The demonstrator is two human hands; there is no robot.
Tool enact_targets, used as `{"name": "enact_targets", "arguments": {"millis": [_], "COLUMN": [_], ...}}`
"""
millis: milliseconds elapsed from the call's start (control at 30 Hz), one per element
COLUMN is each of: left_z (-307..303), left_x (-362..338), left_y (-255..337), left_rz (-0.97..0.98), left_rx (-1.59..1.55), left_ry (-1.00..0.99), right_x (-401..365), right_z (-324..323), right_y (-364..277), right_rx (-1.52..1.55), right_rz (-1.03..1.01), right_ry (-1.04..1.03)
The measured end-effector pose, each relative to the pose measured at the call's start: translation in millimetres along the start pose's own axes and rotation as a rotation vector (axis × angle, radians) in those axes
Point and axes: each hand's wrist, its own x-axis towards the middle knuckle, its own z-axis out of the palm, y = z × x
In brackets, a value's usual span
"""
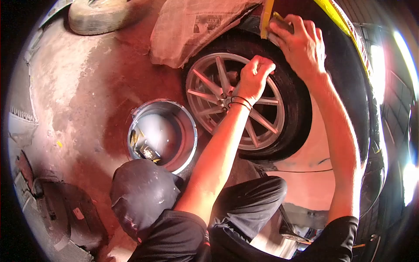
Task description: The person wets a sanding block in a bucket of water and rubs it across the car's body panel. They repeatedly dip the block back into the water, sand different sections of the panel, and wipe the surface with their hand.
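My right hand (301, 43) is at the dark car panel above the wheel, its fingers bent around a small flat greyish pad (280, 27) beside a strip of yellow tape (266, 19). Lower and to the left, my left hand (254, 81) is closed in front of the wheel, fingertips pressed together; whatever they may hold is hidden. Dark bands circle that wrist. Behind it is the silver multi-spoke rim (217, 74) with its black tire (301, 113).
Left of the wheel stands a bucket (194, 144) of cloudy water with small items inside. Newspaper-printed masking paper (192, 30) covers a part at the top. A loose tire (98, 22) lies on the floor at upper left. Dark car parts (70, 214) lie at lower left.
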Motion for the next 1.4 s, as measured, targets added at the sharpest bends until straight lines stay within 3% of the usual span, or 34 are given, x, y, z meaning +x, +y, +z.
{"name": "enact_targets", "arguments": {"millis": [200,333,433,467,933,1067,1200,1400], "left_z": [3,3,0,3,3,-1,0,1], "left_x": [3,5,5,3,1,2,-2,3], "left_y": [-11,-15,-16,-13,-9,-10,-6,-13], "left_rz": [0.027,0.086,0.086,0.016,0.010,0.008,-0.014,-0.001], "left_rx": [-0.058,-0.049,-0.079,-0.111,-0.100,-0.088,-0.044,-0.045], "left_ry": [-0.028,-0.015,-0.043,-0.030,-0.011,-0.029,-0.041,-0.027], "right_x": [-42,-13,-32,-44,-8,-38,3,-36], "right_z": [-21,-2,-19,-14,-4,-12,-8,2], "right_y": [4,-11,-5,3,-1,-4,7,-9], "right_rx": [0.032,-0.023,0.035,0.038,-0.027,-0.032,-0.055,0.006], "right_rz": [-0.055,-0.064,-0.041,-0.048,-0.033,-0.043,-0.016,-0.054], "right_ry": [-0.088,-0.045,-0.053,-0.048,-0.004,-0.040,0.010,-0.016]}}
